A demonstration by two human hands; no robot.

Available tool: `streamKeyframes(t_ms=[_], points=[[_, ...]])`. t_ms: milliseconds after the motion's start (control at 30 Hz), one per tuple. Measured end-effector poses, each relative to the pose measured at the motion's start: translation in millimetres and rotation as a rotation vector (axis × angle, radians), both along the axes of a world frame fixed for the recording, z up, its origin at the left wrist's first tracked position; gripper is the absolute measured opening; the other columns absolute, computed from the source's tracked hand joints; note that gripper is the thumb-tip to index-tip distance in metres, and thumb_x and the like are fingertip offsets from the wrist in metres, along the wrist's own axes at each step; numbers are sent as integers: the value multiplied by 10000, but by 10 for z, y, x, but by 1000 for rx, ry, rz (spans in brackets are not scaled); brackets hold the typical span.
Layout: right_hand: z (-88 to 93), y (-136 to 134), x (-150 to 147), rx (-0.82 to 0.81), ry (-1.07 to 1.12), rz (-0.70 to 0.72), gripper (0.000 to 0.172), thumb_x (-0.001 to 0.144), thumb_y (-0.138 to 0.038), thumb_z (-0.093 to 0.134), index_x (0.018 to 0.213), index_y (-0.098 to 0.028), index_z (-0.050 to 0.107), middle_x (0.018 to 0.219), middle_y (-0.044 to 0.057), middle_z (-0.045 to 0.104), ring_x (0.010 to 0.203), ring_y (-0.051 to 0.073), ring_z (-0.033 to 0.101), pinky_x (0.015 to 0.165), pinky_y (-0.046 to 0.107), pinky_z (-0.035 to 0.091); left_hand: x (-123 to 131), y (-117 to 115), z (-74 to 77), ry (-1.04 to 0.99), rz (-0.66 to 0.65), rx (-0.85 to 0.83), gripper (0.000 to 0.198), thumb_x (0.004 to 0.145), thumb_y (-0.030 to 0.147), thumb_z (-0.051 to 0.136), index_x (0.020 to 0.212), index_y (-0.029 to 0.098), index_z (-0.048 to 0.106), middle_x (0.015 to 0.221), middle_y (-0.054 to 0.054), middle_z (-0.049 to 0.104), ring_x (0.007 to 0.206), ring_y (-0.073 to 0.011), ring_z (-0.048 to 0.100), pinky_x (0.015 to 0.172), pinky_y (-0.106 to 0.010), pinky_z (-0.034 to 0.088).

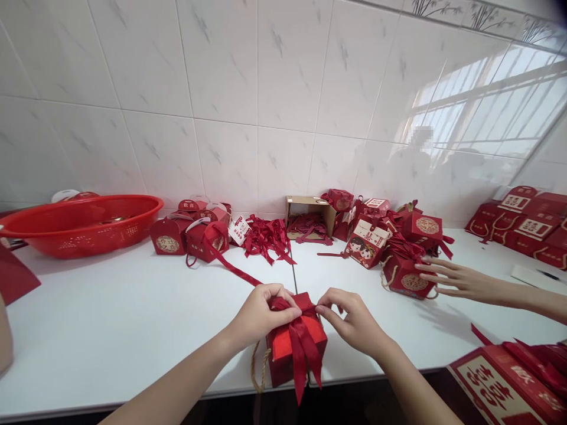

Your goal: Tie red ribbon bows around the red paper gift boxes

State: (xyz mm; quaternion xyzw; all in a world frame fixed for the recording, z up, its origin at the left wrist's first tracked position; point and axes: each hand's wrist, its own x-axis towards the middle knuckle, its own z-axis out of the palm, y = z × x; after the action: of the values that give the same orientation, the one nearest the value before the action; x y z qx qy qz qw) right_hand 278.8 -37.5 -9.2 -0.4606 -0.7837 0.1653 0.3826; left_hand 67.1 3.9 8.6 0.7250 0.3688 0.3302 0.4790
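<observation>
A red gift box (279, 367) with a twisted rope handle (260, 367) stands at the near edge of the white table. Across its top lies a dark red ribbon (305, 348), its tails hanging down the front. My left hand (266, 307) pinches the ribbon's loop on the left side of the knot. On the right side, the thumb and fingertips of my right hand (348, 316) are closed on another part of the same ribbon. The knot itself is partly covered by my left fingers.
Another person's hand (456, 277) touches a red box (405, 277) at right. A red plastic basin (88, 236) stands far left. Along the wall are red boxes (208, 239), a ribbon pile (268, 236) and an open cardboard box (310, 206). A large red box (500, 383) occupies the near right.
</observation>
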Motion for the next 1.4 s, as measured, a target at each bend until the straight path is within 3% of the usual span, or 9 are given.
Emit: streamKeyframes(t_ms=[433, 567, 667, 767, 833, 1000, 1167, 1400], points=[[-141, 33, 36, 67, -72, -137, 190, 910, -268, 487, 729, -216, 510, 701, 1, 596, 667, 156, 535, 627, 276, 399, -25, 38, -72, 21, 17, 39, 136, 703, 276, 700, 663, 159, 644, 785, -46, 702, 732, -174, 632, 683, -278, 466], [-118, 34, 41, 19, -43, -85, 197, 922, -287, 470, 747, -216, 528, 726, 5, 610, 688, 159, 552, 679, 303, 427, -44, 50, -21, -10, -6, 4, 152, 693, 283, 721, 719, 155, 642, 808, -49, 700, 769, -178, 629, 713, -284, 470], [-48, 39, 65, -3, 68, -33, 116, 896, -314, 521, 967, -238, 572, 946, 38, 632, 852, 176, 587, 750, 311, 465, -65, 62, 24, -72, -50, -94, 202, 695, 320, 733, 780, 158, 646, 959, -66, 701, 842, -188, 630, 760, -296, 465], [55, 55, 44, 7, 176, -34, 309, 866, -356, 566, 1164, -280, 542, 1220, 75, 537, 1098, 216, 532, 852, 346, 474, -79, 87, 51, -159, -75, -225, 261, 715, 375, 718, 648, 149, 604, 1145, -77, 659, 966, -216, 615, 841, -316, 438], [122, 77, -20, 12, 192, -31, 216, 863, -368, 570, 1049, -276, 628, 1233, 77, 522, 1170, 234, 493, 933, 388, 443, -78, 105, 59, -196, -65, -270, 298, 728, 398, 702, 599, 146, 610, 1154, -74, 658, 1012, -229, 595, 880, -325, 412], [239, 151, -256, 10, -6, 18, 84, 793, -323, 674, 772, -259, 726, 1219, 77, 541, 1202, 278, 453, 1007, 482, 373, -51, 132, 68, -255, -95, -362, 269, 722, 411, 694, 780, 150, 730, 945, -79, 701, 914, -225, 611, 828, -322, 432], [294, 208, -341, 15, -138, 35, 47, 755, -300, 716, 734, -265, 740, 1233, 70, 549, 1194, 294, 442, 981, 507, 379, -37, 123, 82, -278, -94, -349, 311, 656, 354, 742, 514, 138, 568, 931, -67, 677, 793, -174, 593, 745, -293, 428], [298, 197, -330, 49, -211, 74, 35, 770, -255, 689, 775, -248, 722, 1213, 77, 554, 1164, 280, 458, 941, 486, 397, -49, 128, 95, -94, -77, -143, 400, 701, 419, 686, 540, 159, 428, 1033, -75, 631, 819, -179, 584, 729, -299, 437]])
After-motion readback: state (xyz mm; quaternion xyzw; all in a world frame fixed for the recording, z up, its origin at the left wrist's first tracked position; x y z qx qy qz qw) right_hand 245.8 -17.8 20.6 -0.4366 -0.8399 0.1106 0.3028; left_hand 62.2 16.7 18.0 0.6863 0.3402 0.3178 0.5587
